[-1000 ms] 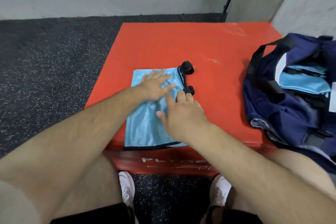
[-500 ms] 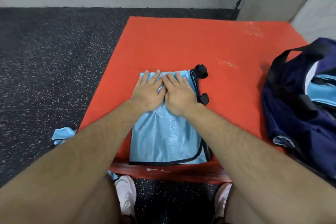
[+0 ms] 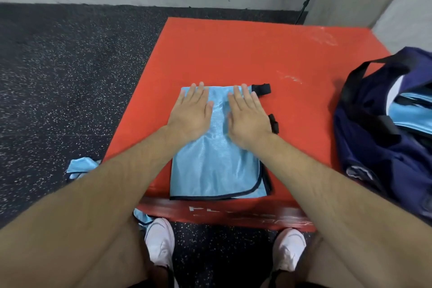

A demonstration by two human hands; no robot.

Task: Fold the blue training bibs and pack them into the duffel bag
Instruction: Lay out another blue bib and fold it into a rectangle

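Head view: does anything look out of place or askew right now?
Yes: crumpled blue cloth, likely unfolded bibs, lies on the floor left of the red box, with another scrap by the left shoe. The bib on the box lies flat under the left hand and right hand.

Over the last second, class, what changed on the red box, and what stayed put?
The left hand and right hand, side by side on the blue bib, slid apart towards its edges, flat; nothing gripped. The bib stayed folded on the red plyo box, the duffel bag open beside it.
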